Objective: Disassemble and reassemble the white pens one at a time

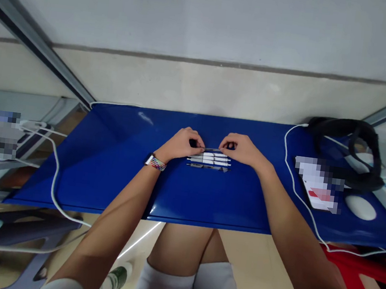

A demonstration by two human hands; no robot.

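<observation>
Several white pens [214,159] lie side by side on the blue tabletop [186,195], pointing left to right. A darker grey pen [207,167] lies nearest to me, slightly apart from the white ones. At the far side of the row, my left hand [185,144] pinches the left end of a thin pen [212,149]. The opposite end of that pen sits between the fingertips of my right hand [240,148]. My fingers cover both its ends, and the left hand also hides part of the white pens' left ends.
To the right are a phone [316,185], a white mouse [360,207] and a black headset-like strap [349,131]. A white cable [287,161] runs along that side. Another cable [55,170] hangs over the left edge. A wall [200,89] stands behind the table.
</observation>
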